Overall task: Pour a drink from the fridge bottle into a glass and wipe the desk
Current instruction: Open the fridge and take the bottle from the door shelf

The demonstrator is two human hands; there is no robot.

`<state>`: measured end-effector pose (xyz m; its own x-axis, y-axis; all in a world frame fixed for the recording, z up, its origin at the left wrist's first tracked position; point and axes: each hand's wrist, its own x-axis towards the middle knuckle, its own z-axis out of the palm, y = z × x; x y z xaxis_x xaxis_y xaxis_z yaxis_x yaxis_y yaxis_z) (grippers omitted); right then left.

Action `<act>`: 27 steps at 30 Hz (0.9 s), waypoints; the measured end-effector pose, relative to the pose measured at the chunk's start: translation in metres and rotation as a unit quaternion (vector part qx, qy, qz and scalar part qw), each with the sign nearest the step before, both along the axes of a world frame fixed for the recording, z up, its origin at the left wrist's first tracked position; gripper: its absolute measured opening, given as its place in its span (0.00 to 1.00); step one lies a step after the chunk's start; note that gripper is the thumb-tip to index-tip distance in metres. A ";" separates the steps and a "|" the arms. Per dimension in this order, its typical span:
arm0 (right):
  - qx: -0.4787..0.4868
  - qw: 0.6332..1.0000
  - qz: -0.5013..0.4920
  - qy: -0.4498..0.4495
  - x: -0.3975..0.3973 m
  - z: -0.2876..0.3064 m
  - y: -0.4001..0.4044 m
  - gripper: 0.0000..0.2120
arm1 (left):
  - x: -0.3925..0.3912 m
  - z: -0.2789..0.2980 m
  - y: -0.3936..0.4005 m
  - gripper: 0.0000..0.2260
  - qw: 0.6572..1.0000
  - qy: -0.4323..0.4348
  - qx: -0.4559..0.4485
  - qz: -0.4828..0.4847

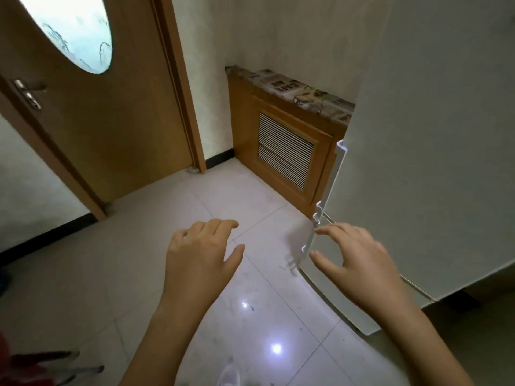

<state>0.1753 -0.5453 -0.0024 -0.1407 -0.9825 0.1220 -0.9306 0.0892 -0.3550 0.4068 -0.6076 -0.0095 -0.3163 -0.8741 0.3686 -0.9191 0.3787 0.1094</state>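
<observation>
A white fridge (434,151) fills the right side of the head view, both doors closed, with white handles (331,176) along its left edge. My right hand (359,260) hovers in front of the lower door, fingers spread and relaxed, fingertips close to the handle edge; contact is unclear. My left hand (203,252) floats over the tiled floor left of the fridge, fingers loosely bent, holding nothing. No bottle, glass or desk is visible.
A wooden radiator cover (284,151) with a slatted vent stands against the wall just left of the fridge. A wooden door (92,129) with an oval glass pane is at the left. Glossy floor tiles (250,316) lie below; red fabric (25,366) at bottom left.
</observation>
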 end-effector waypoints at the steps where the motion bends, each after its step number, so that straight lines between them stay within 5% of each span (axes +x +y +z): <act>1: 0.005 1.000 -0.013 -0.004 0.006 0.002 -0.008 0.18 | 0.005 0.000 -0.015 0.16 1.000 -0.008 0.003 -0.015; 9: 0.020 0.992 -0.128 0.005 0.012 0.008 -0.078 0.19 | -0.009 -0.004 -0.141 0.16 0.989 -0.037 0.005 -0.144; 27: -0.013 0.962 -0.271 0.032 -0.077 0.023 -0.284 0.15 | -0.188 0.010 -0.399 0.14 0.929 0.029 -0.031 -0.368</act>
<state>0.0980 -0.8290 0.0210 -0.6232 -0.7631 0.1712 -0.7698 0.5599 -0.3065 0.2184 -1.0064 0.0008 -0.7983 -0.4050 0.4457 -0.4016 0.9095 0.1072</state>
